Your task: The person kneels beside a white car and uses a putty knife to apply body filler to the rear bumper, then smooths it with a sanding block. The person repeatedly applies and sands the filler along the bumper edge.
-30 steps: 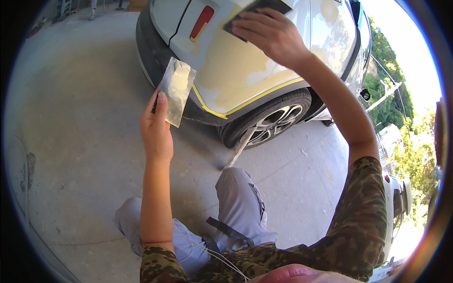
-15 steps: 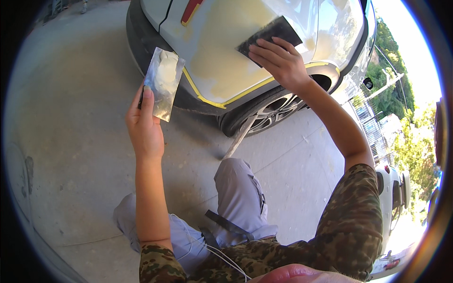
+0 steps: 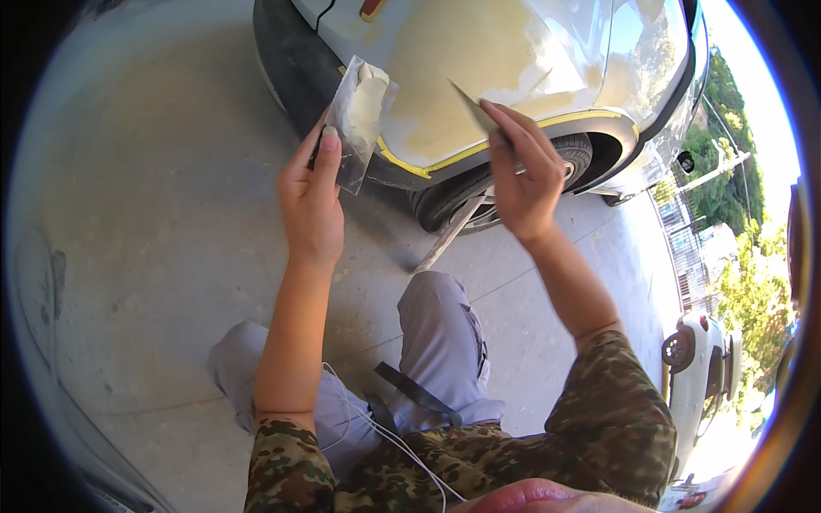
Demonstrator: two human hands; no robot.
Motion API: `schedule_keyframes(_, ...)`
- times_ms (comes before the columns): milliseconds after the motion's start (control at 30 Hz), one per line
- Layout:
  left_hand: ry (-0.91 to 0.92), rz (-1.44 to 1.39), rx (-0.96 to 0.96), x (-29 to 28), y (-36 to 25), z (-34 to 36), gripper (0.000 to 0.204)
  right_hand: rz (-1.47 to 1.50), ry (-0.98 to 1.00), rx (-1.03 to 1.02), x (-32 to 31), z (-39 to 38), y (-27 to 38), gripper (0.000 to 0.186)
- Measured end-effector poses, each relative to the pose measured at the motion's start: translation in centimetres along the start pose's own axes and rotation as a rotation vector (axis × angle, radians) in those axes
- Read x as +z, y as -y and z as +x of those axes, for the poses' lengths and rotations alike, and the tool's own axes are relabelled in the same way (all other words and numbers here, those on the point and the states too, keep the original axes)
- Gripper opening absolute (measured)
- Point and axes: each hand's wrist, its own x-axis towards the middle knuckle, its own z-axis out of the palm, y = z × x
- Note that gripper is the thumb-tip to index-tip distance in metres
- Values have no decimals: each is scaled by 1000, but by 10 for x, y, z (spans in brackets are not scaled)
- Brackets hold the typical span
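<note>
My left hand (image 3: pixel 312 205) grips a thin flat plate (image 3: pixel 351 171), thumb on its face. A thick smear of cream-coloured body filler (image 3: pixel 368 98) lies on the plate's upper part. In my right hand (image 3: pixel 526 188) is a dark, thin spreader (image 3: pixel 472 104), turned nearly edge-on and slightly blurred. It stands in front of the white car's rear side panel (image 3: pixel 496 34), apart from the plate. Broad yellowish filler patches cover the panel. Yellow masking tape (image 3: pixel 415 168) runs along the panel's lower edge and over the wheel arch.
A dark bumper (image 3: pixel 299 77) curves round the car's corner. Below the panel is the rear wheel (image 3: pixel 432 205), with a pale bar (image 3: pixel 449 235) slanting from it toward my knee (image 3: pixel 436 299). Concrete floor (image 3: pixel 171 214) spreads left. Another white car (image 3: pixel 693 359) stands at the right.
The spreader has come off the panel and swung from flat to edge-on as my right hand drew back toward me. My left hand with the plate has shifted right and slightly up.
</note>
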Motion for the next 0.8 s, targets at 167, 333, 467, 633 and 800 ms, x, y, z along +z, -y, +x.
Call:
schedule_keyframes(167,25,67,73,9,11,-5,45,182,-156,91,48,0,28,32)
schedule_keyframes(333,48,216,108,13,14,-8,43,242,-76,55,67,-11,29,34)
schedule_keyframes(467,-27,208,84,6,3,-1,44,281,96,60,60,-26,23,40)
schedule_keyframes(633,-217,67,210,-26,-25,17,45,-321,37,-560,34,27,-18,35)
schedule_keyframes(800,-266,50,233,-34,-30,21,45,-655,132,-904,46,89,-31,34)
